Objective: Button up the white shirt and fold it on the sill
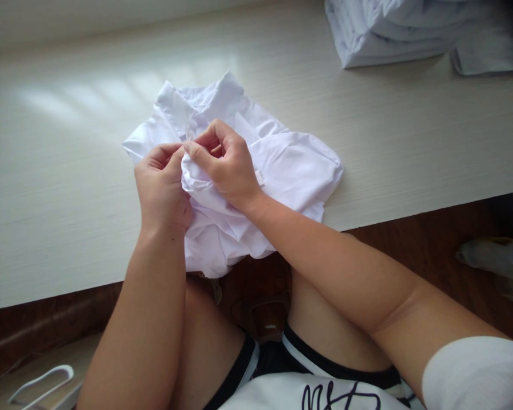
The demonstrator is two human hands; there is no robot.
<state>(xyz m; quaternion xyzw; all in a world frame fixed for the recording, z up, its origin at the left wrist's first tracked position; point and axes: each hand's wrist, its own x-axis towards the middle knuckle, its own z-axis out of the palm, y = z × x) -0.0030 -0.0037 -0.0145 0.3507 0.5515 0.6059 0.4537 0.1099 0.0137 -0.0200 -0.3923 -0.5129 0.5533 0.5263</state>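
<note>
At the bench (pixel 60 216), left hand (pixel 161 182) and right hand (pixel 231 162), both nearly closed, pinch a crumpled white collared shirt (pixel 294 165).

A pale counter (pixel 68 216) with fine, wood-like grain runs slantwise across the view. Soft bands of light (pixel 111 97) gleam on its top, and a plain pale surface (pixel 89 20) borders its far side. Below lies dark reddish-brown, wood-look flooring (pixel 414 242).

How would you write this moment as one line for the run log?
left hand: holds white garment; right hand: holds same garment; garment: rumpled on table, overhanging near edge; white cloth stack: far right
</note>
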